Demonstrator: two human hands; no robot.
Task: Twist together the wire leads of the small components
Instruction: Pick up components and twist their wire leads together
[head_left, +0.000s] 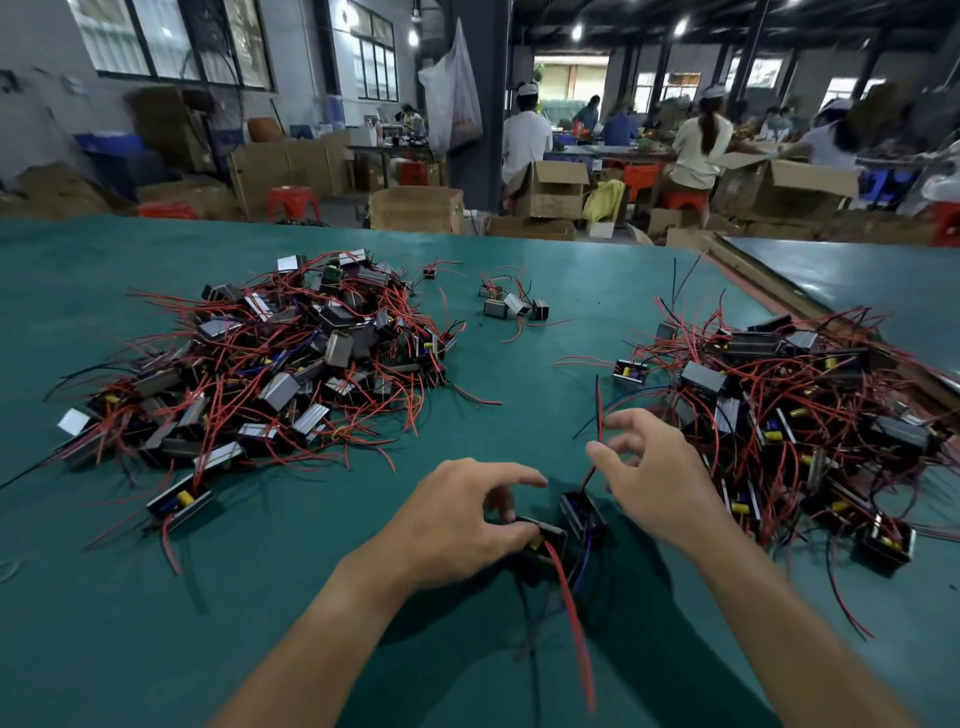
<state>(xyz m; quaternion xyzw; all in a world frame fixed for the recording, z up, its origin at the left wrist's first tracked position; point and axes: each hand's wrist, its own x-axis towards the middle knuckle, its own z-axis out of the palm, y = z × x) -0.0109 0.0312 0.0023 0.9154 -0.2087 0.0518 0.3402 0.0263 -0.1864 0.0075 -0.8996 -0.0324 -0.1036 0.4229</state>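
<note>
From my end I saw both hands low over the green table (311, 597), between two heaps of wired parts: the left pile (275, 358) and the right pile (789, 415). The left hand (457, 519) had its lower fingers curled onto a black component (545, 538), gripping it against the cloth, with the forefinger lifted above it. A long red lead (571, 597) trailed from that part toward me. Just beside it, touching or nearly so, stood a second component (582, 512). Its upright red lead (600, 415) rose past the tip of the right thumb, in the gap between thumb and forefinger. The right hand (654, 473) hovered there with fingers loosely bent and spread, and I could not tell whether it actually pinched the wire. A small cluster (511, 304) of parts lay farther back.
</note>
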